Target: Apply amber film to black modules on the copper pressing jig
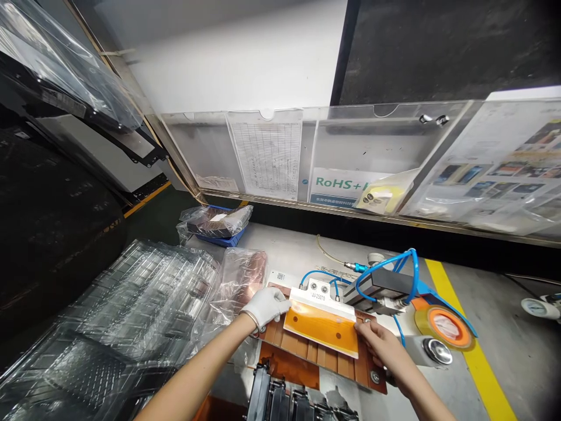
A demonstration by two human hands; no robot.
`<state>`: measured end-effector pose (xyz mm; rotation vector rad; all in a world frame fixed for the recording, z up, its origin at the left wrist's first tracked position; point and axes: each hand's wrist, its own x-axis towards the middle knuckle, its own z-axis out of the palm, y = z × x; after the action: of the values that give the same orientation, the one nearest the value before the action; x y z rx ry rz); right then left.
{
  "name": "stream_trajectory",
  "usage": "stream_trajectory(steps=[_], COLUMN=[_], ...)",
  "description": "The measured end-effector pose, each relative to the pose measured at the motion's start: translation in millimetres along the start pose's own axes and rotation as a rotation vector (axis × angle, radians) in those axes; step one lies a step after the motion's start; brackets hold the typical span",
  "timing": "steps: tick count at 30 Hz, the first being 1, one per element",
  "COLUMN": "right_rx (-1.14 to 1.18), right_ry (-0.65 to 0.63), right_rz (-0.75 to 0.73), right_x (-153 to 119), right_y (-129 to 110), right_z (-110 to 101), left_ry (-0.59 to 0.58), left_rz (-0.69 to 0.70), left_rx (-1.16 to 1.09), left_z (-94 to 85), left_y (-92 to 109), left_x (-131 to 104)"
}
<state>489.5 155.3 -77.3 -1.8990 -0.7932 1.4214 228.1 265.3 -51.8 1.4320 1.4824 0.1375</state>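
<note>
A rectangular amber film sheet with white borders (322, 328) lies tilted over a copper-coloured fixture plate (307, 349). My left hand (265, 306), in a white glove, pinches the sheet's upper left edge. At its right edge, my bare right hand (380, 339) grips the sheet between thumb and fingers; some of those fingers are hidden. Just behind the sheet stands a white block marked JJ-25070 (319, 289), with blue air tubes joined to it. Two dark round spots show on the amber face.
Black parts (298, 403) stand in front of the fixture. Transparent plastic trays (131, 316) and a bagged copper-coloured sheet (245, 275) lie left. A blue bin (228, 240) sits behind. To the right are a dark pneumatic block (377, 286), a tape roll (445, 327) and a metal-topped bottle (432, 351).
</note>
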Motion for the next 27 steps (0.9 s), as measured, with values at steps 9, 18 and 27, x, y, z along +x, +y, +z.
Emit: stream_trajectory(steps=[9,18,27], right_rx=[-0.24,-0.398,-0.297], right_ry=[0.039,0.15,0.232], right_rz=[-0.092,-0.22,-0.242], right_x=[-2,-44,-40], right_y=[-8,28,62], right_z=[-13,-59,-66], left_ry=[0.006,-0.001,0.021], left_rz=[0.017,0.035,0.035], left_rx=[-0.053,-0.047,0.038], left_z=[3.4,2.5,3.5], left_y=[-11,-9,2], left_x=[6,5,-4])
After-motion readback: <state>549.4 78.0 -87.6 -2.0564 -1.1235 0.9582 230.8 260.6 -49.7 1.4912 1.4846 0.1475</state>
